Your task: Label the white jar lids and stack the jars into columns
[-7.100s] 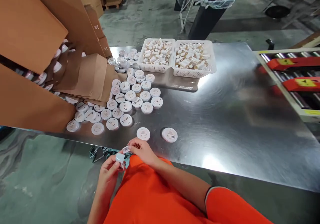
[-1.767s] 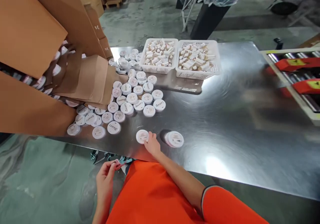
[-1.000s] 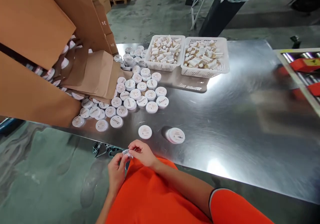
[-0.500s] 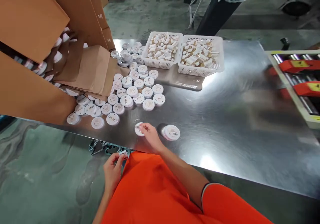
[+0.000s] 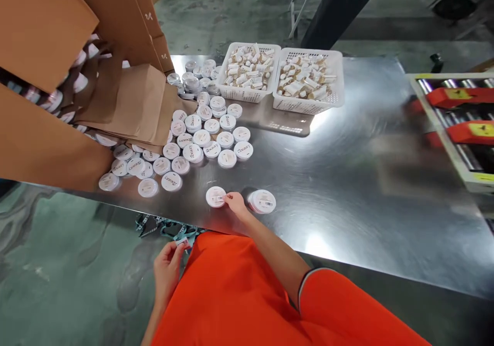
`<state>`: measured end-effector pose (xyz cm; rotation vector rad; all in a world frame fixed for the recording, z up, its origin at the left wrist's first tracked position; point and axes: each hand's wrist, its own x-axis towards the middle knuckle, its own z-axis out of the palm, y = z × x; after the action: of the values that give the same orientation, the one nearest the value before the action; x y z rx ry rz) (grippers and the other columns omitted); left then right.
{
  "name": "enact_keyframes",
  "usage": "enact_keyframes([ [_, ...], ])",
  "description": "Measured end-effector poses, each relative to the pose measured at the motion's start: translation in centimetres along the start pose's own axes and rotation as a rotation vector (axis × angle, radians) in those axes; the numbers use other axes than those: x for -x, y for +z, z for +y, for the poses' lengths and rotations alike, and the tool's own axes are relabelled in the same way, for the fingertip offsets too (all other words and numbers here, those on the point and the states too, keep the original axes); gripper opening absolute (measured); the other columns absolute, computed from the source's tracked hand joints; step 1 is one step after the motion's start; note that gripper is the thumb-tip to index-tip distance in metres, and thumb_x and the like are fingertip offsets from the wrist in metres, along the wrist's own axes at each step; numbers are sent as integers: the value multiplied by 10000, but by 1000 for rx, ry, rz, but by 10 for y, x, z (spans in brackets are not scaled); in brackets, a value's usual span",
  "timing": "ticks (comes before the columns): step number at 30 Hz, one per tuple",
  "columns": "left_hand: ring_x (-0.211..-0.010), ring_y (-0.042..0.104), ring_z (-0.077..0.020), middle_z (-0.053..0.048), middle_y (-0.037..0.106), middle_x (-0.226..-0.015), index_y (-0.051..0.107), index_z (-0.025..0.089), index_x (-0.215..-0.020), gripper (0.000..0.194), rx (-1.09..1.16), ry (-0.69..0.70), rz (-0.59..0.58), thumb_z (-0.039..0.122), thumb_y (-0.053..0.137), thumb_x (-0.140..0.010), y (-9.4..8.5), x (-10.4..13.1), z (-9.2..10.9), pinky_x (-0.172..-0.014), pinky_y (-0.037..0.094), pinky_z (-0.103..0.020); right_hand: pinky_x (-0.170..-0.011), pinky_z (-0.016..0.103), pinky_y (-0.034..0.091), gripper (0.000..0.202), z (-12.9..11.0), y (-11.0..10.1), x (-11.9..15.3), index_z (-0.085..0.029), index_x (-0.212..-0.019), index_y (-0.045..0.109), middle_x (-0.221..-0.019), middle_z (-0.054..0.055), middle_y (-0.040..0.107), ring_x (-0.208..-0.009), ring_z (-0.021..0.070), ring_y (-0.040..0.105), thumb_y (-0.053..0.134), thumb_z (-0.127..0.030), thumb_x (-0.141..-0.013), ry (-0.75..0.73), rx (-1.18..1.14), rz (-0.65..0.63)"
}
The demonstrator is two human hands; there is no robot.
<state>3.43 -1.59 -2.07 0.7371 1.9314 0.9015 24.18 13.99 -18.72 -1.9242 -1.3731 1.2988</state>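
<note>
A round white jar [image 5: 212,191] stands by itself near the front edge of the steel table. My right hand [image 5: 236,205] is at its right side, fingertips pinched on the end of a small clear-and-white sticker [image 5: 218,199] that lies over the jar's top. Just to the right of that hand, a stack of similar jars [image 5: 264,202] shows a printed label with a barcode. Below the table edge, close to the orange shirt, my left hand [image 5: 168,267] pinches a small white printed label [image 5: 182,242] between thumb and fingers.
Many white jars [image 5: 192,153] spread over the table's left part, some marked "beauty". A large cardboard box [image 5: 50,155] with brown dividers [image 5: 135,99] lies open there. Two white baskets [image 5: 247,94] of small bottles stand at the back. A roller conveyor [image 5: 459,130] adjoins the right end.
My right hand has shifted slightly right, uncovering more of the jar's top and the sticker there. My left hand has lowered a little with its label. The whole view has tilted slightly.
</note>
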Motion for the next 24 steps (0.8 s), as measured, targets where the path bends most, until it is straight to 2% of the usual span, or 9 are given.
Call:
enact_keyframes([
  [7,-804,680,-233,-69,760,-802,735,185,-693,371,-3,2,-11,546,649,-683,0,-3,-4,-734,511,-296,-549,211,358,250,2,2,-4,-172,-557,617,-526,-19,559,-566,125,516,579,-368,-709,6,75,-9],
  [13,-823,681,-230,-68,757,-800,726,188,-697,346,51,-32,-13,529,672,-670,-1,-5,-7,-772,509,-298,-580,214,371,227,0,4,-3,-164,-568,626,-585,0,596,-604,132,543,586,-307,-739,8,145,3],
  [24,-849,681,-236,-76,757,-822,723,182,-706,372,29,-36,-35,548,655,-691,-1,-8,-13,-781,503,-305,-679,231,378,173,-18,6,12,-171,-651,604,-838,52,614,-757,143,557,573,-241,-806,-9,257,68],
])
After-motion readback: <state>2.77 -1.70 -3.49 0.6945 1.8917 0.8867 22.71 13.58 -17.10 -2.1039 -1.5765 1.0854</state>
